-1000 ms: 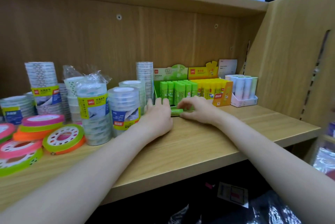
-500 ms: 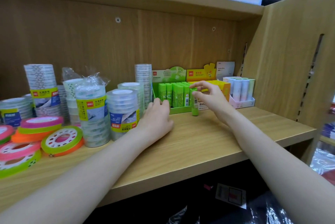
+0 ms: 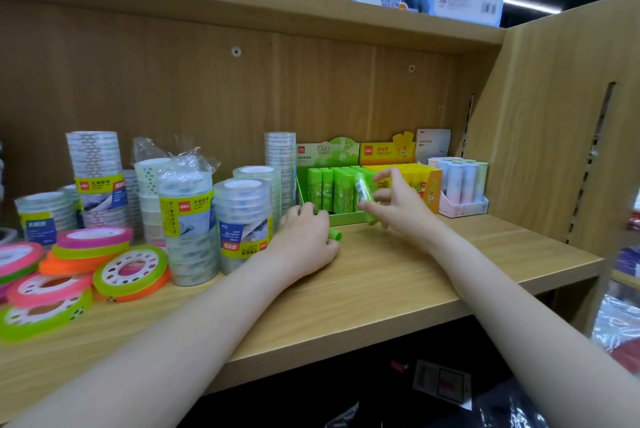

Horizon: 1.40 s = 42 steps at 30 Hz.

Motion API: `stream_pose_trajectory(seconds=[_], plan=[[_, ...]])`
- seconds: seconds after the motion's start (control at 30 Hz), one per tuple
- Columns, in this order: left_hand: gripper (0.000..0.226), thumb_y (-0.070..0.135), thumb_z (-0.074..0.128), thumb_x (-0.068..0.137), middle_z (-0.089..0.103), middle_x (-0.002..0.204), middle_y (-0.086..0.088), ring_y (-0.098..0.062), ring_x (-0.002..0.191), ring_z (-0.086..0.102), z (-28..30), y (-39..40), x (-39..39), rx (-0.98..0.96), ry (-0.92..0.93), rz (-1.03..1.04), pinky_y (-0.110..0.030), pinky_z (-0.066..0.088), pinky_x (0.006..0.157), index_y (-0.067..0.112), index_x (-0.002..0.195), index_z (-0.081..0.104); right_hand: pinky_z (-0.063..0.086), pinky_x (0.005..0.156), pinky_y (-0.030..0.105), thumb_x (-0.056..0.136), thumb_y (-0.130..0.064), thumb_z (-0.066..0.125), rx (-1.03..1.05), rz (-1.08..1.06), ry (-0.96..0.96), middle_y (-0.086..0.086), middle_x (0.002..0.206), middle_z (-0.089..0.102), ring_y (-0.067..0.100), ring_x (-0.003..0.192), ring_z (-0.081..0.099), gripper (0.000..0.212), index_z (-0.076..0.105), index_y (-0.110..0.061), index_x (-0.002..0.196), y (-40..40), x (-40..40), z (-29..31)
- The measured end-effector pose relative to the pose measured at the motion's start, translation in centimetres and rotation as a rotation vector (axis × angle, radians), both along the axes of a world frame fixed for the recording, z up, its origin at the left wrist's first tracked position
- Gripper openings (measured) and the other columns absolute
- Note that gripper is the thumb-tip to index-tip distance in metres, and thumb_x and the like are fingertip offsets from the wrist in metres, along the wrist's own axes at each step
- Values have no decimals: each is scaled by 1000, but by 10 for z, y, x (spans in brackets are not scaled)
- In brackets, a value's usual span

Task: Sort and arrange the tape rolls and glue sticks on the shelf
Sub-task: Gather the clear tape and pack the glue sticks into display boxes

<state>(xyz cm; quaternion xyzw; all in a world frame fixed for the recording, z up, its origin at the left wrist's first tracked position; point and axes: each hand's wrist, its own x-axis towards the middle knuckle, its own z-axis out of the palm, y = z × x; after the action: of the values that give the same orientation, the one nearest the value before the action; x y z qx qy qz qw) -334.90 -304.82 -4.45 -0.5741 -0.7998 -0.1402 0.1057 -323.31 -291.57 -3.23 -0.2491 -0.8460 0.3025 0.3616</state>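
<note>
Far left on the shelf I see flat neon tape rolls in pink, green and orange, lying stacked and overlapping. Just right of them stand wrapped towers of clear tape rolls, some with yellow labels.

My left hand lies palm down on the shelf board, forearm stretched in from the lower left, knuckles up and fingers curled over. Its grip is closed around a green glue stick lying on the board; only the stick's end pokes out past the fingers, just in front of the green display box.

That box holds upright green glue sticks in a row. My right hand hovers just above its front edge, wrist bent up, forearm coming from the lower right. Thumb and fingertips pinch a second green glue stick, tilted, its lower end near the box's front lip; the remaining fingers are spread loosely.

Further right sit a yellow box of glue sticks and then a pale tray of white sticks by the side wall.
</note>
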Motion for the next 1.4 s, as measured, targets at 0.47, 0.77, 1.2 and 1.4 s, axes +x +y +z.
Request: stream_pose_trajectory(seconds=[0.47, 0.77, 1.2, 1.4], plan=[[38, 30, 41, 93, 22, 146, -26, -37, 128, 35, 4, 6, -1, -94, 13, 45, -40, 34, 101, 5, 121, 47, 47, 71, 30, 81, -9, 69, 480, -73, -12, 3, 93, 56, 15, 72, 52, 36, 45, -9, 108, -4, -56, 33], [31, 31, 38, 94, 51, 114, -21, -36, 110, 43, 2, 8, -3, -92, 61, 66, -37, 37, 89, 5, 105, 51, 35, 96, 39, 86, -27, 64, 521, -215, -139, 5, 105, 49, 25, 115, 39, 22, 60, -14, 103, 7, -60, 26], [33, -5, 39, 89, 40, 118, -18, -34, 108, 47, 3, 8, -5, 19, 40, 66, -36, 38, 85, 3, 121, 38, 38, 83, 28, 89, -11, 59, 541, -76, 68, 8, 104, 60, 16, 97, 49, 19, 66, -7, 106, 8, -16, 6], [29, 7, 42, 93, 43, 123, -15, -31, 115, 40, 3, 7, -4, 88, -25, 36, -37, 35, 93, 5, 121, 40, 40, 72, 15, 80, -21, 71, 355, 111, -350, -7, 96, 60, 10, 94, 56, 19, 62, -19, 97, 1, -2, -5]])
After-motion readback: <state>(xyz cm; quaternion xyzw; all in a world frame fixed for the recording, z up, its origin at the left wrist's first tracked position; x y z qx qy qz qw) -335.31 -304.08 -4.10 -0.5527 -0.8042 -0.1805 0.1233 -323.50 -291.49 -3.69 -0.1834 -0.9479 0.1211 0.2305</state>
